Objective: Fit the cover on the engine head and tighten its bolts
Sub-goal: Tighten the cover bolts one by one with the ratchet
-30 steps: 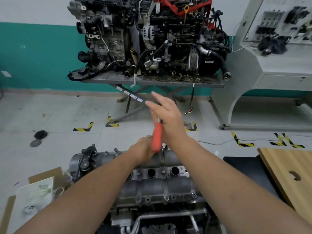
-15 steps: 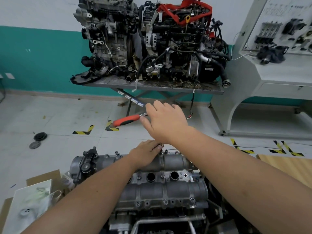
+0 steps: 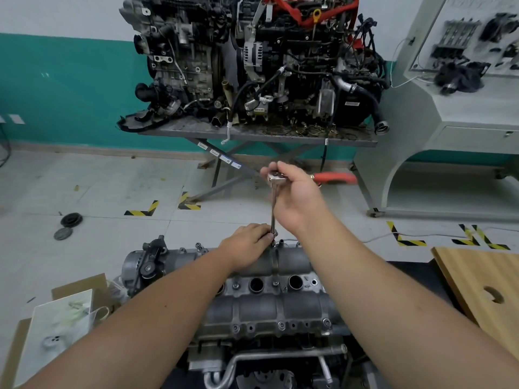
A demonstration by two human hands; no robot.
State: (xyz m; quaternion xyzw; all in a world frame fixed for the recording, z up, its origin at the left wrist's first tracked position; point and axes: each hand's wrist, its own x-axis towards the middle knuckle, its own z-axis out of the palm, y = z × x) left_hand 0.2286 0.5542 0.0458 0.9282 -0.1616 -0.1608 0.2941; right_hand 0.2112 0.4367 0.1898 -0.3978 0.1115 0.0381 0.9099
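While the cover (image 3: 269,301) sat on the head at bottom centre, directly below the person's forearms, the step in hand looked like running down a bolt (image 3: 273,242) on its far edge. The ratchet (image 3: 276,178) stood over that bolt w/ a long extension (image 3: 273,211) dropping straight down to it, red handle sticking out to the right. The right hand (image 3: 295,197) was closed around the ratchet head, up top and well above the cover. The left hand (image 3: 247,245) rested on the cover's far edge, fingers curled about the extension's lower end, steadying the socket.

To do it well, probably: keep the extension upright so the socket stays square on the bolt, swing the handle in short arcs, snug only, then work the remaining bolts evenly rather than torquing one fully.

Beyond, a table (image 3: 252,134) carried a big engine (image 3: 252,60); a wood board (image 3: 477,279) lay to the right, a carton (image 3: 81,284) to the left.
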